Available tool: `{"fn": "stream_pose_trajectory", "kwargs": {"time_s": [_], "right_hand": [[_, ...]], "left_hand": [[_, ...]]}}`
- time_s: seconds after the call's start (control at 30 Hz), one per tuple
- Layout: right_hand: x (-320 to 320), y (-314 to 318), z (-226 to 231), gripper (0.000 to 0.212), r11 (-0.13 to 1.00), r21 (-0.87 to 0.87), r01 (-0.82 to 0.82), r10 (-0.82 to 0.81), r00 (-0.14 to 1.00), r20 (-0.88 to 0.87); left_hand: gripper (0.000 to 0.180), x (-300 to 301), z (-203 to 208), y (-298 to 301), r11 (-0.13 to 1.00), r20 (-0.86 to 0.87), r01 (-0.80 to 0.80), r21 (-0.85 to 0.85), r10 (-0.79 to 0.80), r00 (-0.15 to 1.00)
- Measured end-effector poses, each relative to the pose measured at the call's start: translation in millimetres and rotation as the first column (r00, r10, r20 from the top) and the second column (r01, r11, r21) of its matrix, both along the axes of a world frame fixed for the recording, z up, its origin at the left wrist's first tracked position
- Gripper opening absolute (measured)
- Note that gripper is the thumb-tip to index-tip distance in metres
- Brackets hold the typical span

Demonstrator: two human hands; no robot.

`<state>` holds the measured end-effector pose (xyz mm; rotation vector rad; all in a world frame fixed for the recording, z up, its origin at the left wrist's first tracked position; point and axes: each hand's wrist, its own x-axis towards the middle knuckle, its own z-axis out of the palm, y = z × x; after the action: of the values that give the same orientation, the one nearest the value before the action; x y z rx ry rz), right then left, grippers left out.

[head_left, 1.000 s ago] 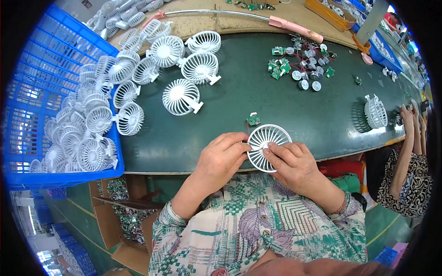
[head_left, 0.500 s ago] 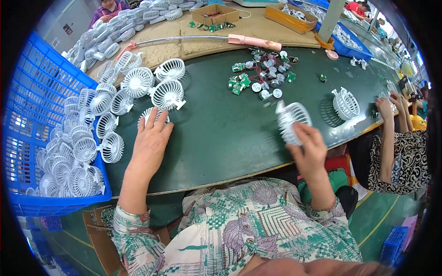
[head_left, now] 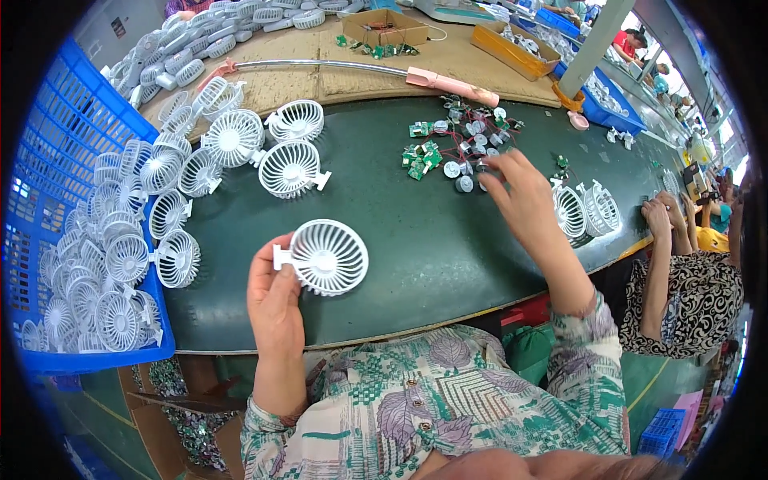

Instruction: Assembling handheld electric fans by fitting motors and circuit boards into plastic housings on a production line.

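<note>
My left hand (head_left: 276, 308) holds a white plastic fan cage (head_left: 330, 258) by its side tab, its round slatted face tilted up above the green table. My right hand (head_left: 522, 192) is stretched over the right edge of a pile of small motors (head_left: 478, 138) with red wires and green circuit boards (head_left: 422, 158). Its thumb and fingers are apart, with nothing visible between them; the fingertips are close to the nearest motors. Two more fan cages (head_left: 570, 214) stand side by side to the right of my right forearm.
A blue basket (head_left: 96, 362) heaped with fan cages stands at the left, with more cages (head_left: 290, 168) beside it. A metal rod with a pink handle (head_left: 452, 86) lies behind the motors. Cardboard boxes (head_left: 164, 436) sit below. Another person's hands (head_left: 658, 216) work at the right.
My left hand has picked up a fan cage and brought it nearer. My right hand has let go of its cage beside the other at the right and moved to the motors.
</note>
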<state>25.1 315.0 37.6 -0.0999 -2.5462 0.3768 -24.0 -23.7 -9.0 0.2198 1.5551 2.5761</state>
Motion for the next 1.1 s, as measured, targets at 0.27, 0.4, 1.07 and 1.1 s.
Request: {"fn": "stream_pose_trajectory", "kwargs": {"time_s": [0.27,0.4,1.07,1.1], "right_hand": [[-78.7,17.1,-9.7,0.019,0.996,0.061,0.071,-0.074,0.996,0.058],[-72.5,-10.8,9.5,0.007,0.988,-0.148,-0.031,0.002,0.982,-0.188],[-13.9,-60.3,-3.5,0.019,0.958,0.018,-0.288,0.285,0.955,0.083],[-16.8,-60.9,-3.0,0.021,0.949,0.058,-0.309,0.305,0.95,0.072]], "left_hand": [[0.048,13.9,4.1,-6.3,0.965,-0.057,0.124,-0.231,-0.14,0.989],[0.049,17.7,-1.1,-15.5,0.819,-0.344,-0.021,-0.574,-0.217,0.913],[0.022,16.3,6.0,-12.2,0.599,-0.537,-0.103,-0.794,-0.611,0.582],[0.022,16.5,5.4,-12.6,0.598,-0.537,-0.106,-0.795,-0.611,0.582]]}}
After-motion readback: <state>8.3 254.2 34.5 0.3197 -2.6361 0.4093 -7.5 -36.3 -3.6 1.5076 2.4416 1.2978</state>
